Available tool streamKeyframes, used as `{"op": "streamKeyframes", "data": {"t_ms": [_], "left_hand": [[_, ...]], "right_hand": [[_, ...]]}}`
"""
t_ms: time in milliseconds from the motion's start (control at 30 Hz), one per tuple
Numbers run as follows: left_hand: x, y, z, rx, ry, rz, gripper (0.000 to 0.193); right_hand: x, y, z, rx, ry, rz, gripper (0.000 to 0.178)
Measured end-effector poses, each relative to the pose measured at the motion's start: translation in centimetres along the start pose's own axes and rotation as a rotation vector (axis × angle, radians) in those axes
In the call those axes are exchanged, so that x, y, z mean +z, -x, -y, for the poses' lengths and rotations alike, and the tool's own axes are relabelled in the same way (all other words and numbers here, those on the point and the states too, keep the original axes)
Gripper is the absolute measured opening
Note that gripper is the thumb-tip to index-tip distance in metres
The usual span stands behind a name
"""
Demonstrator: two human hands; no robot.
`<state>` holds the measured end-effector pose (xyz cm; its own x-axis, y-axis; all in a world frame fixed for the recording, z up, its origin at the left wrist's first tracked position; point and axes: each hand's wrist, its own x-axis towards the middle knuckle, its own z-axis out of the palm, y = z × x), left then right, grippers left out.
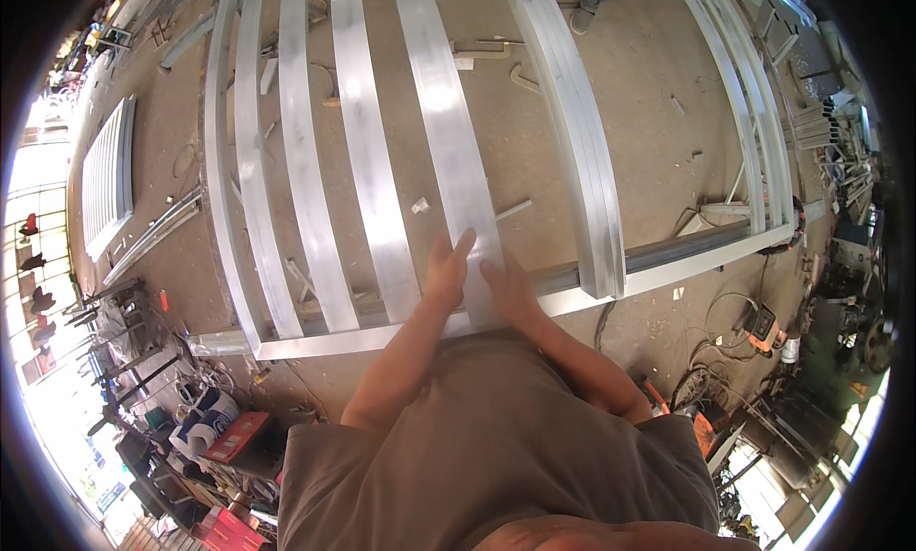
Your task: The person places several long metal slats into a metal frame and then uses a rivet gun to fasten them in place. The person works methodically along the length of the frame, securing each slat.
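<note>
A wide, shiny metal slat (448, 122) runs away from my body across a metal frame. My left hand (447, 270) is closed on its left edge near the close end, thumb on top. On the opposite edge my right hand (510, 289) grips the same slat, its thumb also on the upper face. The fingers of both hands are partly hidden by the slat. Its near end reaches the frame's front rail (329, 346), close to my shirt. To the left lies a parallel slat (367, 141), with several more beyond it.
A stack of longer metal profiles (582, 160) lies across the frame to the right. Clamps (487, 50) are on the floor under it. An orange power tool (763, 330) with cables lies at the right. Pale panels (110, 179) are stacked at left. Another person's shoe (580, 20) shows far off.
</note>
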<state>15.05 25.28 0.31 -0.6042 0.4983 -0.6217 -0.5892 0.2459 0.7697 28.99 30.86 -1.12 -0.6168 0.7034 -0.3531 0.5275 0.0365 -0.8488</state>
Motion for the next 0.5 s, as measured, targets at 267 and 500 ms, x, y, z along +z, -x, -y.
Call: {"op": "streamKeyframes", "data": {"t_ms": [267, 500], "left_hand": [[-0.2, -0.1, 0.0, -0.037, 0.013, -0.012, 0.044], [-0.2, -0.1, -0.3, -0.037, 0.020, -0.007, 0.048]], "right_hand": [[0.3, -0.3, 0.1, 0.088, -0.031, 0.028, 0.049], [-0.2, -0.1, 1.2, 0.093, -0.068, 0.062, 0.069]]}}
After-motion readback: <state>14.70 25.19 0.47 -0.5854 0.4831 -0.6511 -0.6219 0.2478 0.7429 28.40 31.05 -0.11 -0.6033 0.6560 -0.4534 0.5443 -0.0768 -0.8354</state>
